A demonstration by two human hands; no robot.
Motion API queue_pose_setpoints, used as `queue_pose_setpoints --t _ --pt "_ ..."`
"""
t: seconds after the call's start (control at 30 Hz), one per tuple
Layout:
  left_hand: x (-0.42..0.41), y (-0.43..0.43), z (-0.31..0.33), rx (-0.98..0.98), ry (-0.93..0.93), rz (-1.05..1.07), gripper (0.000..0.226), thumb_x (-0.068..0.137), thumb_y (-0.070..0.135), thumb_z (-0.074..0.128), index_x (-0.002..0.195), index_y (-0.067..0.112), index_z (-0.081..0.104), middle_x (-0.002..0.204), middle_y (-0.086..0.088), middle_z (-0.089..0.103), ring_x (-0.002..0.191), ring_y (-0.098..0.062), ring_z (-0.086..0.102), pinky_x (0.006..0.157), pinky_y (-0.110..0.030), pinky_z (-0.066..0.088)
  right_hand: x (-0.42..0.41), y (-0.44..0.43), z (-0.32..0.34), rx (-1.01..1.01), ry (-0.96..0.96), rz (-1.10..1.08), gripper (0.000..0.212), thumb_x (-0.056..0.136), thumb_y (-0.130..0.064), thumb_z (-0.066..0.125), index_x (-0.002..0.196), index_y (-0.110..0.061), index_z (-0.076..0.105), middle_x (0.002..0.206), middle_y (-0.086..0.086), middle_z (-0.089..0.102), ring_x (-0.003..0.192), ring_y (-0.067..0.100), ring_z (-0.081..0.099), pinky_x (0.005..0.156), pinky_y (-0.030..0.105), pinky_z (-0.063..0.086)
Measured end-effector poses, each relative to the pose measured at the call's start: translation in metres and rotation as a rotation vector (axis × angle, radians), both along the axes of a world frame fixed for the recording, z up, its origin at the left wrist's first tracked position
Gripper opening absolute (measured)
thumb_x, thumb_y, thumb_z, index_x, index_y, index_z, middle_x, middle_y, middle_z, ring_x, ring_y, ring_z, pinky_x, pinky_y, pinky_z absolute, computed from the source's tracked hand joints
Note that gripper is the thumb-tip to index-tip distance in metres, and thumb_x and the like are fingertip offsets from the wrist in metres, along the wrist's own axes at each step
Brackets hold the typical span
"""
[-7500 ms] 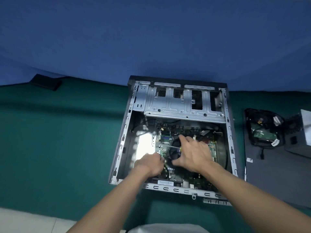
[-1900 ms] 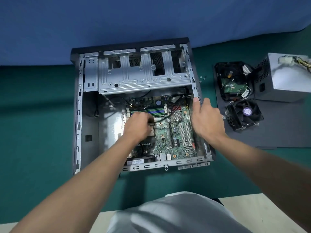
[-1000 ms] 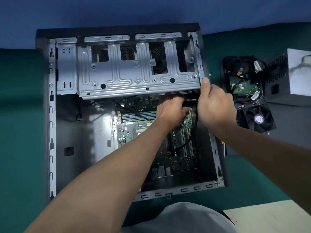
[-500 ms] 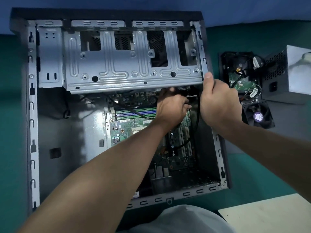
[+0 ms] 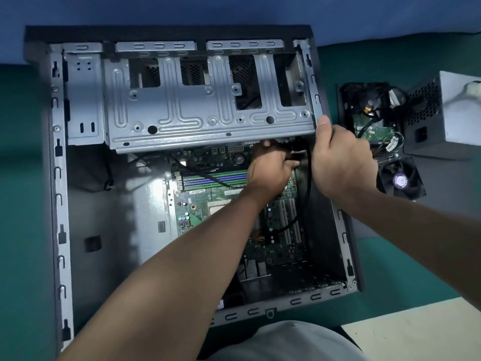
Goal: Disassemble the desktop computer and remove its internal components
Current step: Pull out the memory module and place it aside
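An open grey desktop case (image 5: 61, 194) lies flat on a green mat. A metal drive cage (image 5: 197, 118) spans its far end. Below the cage lies the green motherboard (image 5: 205, 204), with RAM sticks (image 5: 216, 178) and white expansion slots (image 5: 291, 220). My left hand (image 5: 270, 173) reaches under the cage's right end, fingers closed on a black cable connector (image 5: 294, 155). A black cable (image 5: 308, 183) loops down from there. My right hand (image 5: 341, 160) grips the case's right rail (image 5: 313, 100) just beside the cage, thumb up on the metal.
Right of the case, on a dark mat, sit a hard drive with tangled cables (image 5: 372, 121), a black cooler fan (image 5: 402, 181) and a grey power supply (image 5: 447, 113). A pale table surface (image 5: 416, 334) shows at the bottom right. A blue backdrop rises behind.
The view has moved closer to the case. My left hand went from the board's middle to the far right corner under the cage. My right hand slid up the right rail.
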State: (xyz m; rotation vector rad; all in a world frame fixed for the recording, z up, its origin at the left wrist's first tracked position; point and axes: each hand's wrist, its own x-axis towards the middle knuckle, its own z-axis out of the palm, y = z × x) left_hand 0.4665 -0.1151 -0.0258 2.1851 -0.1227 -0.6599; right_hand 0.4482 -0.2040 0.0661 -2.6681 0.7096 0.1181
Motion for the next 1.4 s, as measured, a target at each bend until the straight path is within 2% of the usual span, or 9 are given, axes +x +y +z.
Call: queue_pose_setpoints --t 0.17,0.33,0.6,0.73,0.93,1.17,1.23,1.33,1.4 --pt "-0.005 0.004 0.001 -0.020 -0.119 -0.045 0.025 0.096 0.025 0.057 0.101 0.007 0.073 0.091 -0.019 0.072 0.092 -0.039 0.064 0.079 -0.037 0.048 0.000 -0.001 -0.001 -0.017 0.008 0.002 0.062 0.098 -0.056 0.014 0.098 -0.012 0.058 0.096 0.017 0.060 0.086 0.035 0.050 0.078 0.045 0.039" --pt "0.001 0.005 0.008 -0.015 -0.087 -0.028 0.027 0.098 0.026 0.054 0.093 0.004 0.068 0.092 -0.020 0.070 0.092 -0.038 0.065 0.078 -0.037 0.047 0.001 -0.001 -0.001 -0.045 0.025 0.011 0.064 0.098 -0.056 0.013 0.101 -0.011 0.059 0.099 0.019 0.061 0.093 0.040 0.053 0.083 0.049 0.042" --pt "-0.022 0.043 0.021 0.187 -0.279 0.057 0.015 0.096 0.017 0.057 0.103 0.012 0.069 0.071 0.002 0.060 0.068 -0.020 0.057 0.083 -0.035 0.051 0.000 0.001 0.001 -0.057 0.006 0.015 0.070 0.095 -0.058 0.010 0.100 -0.008 0.059 0.098 0.023 0.060 0.090 0.039 0.052 0.084 0.052 0.042" --pt "-0.039 0.072 0.026 0.280 -0.278 0.186 0.027 0.092 0.008 0.056 0.117 0.015 0.066 0.084 0.000 0.064 0.082 -0.017 0.046 0.086 -0.033 0.047 -0.001 0.004 0.003 -0.059 0.005 0.008 0.072 0.094 -0.058 0.010 0.102 -0.006 0.060 0.102 0.026 0.060 0.095 0.041 0.052 0.082 0.050 0.041" --pt "-0.039 0.103 0.042 0.449 -0.283 0.490 0.025 0.088 0.008 0.051 0.101 0.012 0.072 0.090 -0.008 0.070 0.094 -0.026 0.054 0.077 -0.035 0.037 -0.002 0.006 0.007 -0.063 0.021 -0.003 0.072 0.095 -0.057 0.011 0.101 -0.006 0.062 0.101 0.025 0.061 0.094 0.043 0.055 0.081 0.049 0.043" --pt "-0.036 0.073 0.038 0.422 -0.209 0.124 0.012 0.089 0.021 0.061 0.099 0.016 0.066 0.085 0.000 0.064 0.089 -0.022 0.056 0.092 -0.040 0.039 -0.003 0.008 0.010 -0.052 0.016 -0.016 0.071 0.096 -0.058 0.012 0.096 -0.006 0.062 0.098 0.024 0.062 0.089 0.042 0.056 0.080 0.049 0.044" --pt "-0.033 0.056 0.037 0.368 -0.213 0.016 0.021 0.087 0.025 0.065 0.106 0.016 0.062 0.086 0.001 0.059 0.088 -0.021 0.052 0.095 -0.039 0.039 -0.003 0.009 0.010 -0.050 0.014 -0.019 0.071 0.096 -0.058 0.012 0.096 -0.007 0.062 0.096 0.023 0.062 0.087 0.041 0.056 0.080 0.048 0.045" --pt "-0.021 0.035 0.040 0.308 -0.185 -0.218 0.045 0.083 0.012 0.063 0.127 0.017 0.056 0.096 -0.006 0.058 0.100 -0.027 0.056 0.098 -0.043 0.041 -0.003 0.008 0.011 -0.029 0.024 -0.018 0.071 0.095 -0.058 0.012 0.099 -0.009 0.062 0.097 0.022 0.062 0.089 0.042 0.056 0.084 0.050 0.047" --pt "-0.011 0.029 0.041 0.293 -0.196 -0.228 0.035 0.083 0.008 0.059 0.116 0.018 0.062 0.098 -0.008 0.064 0.101 -0.029 0.059 0.093 -0.042 0.045 -0.003 0.008 0.011 -0.009 0.029 -0.012 0.071 0.095 -0.059 0.011 0.097 -0.009 0.061 0.096 0.021 0.061 0.090 0.041 0.056 0.085 0.051 0.047"
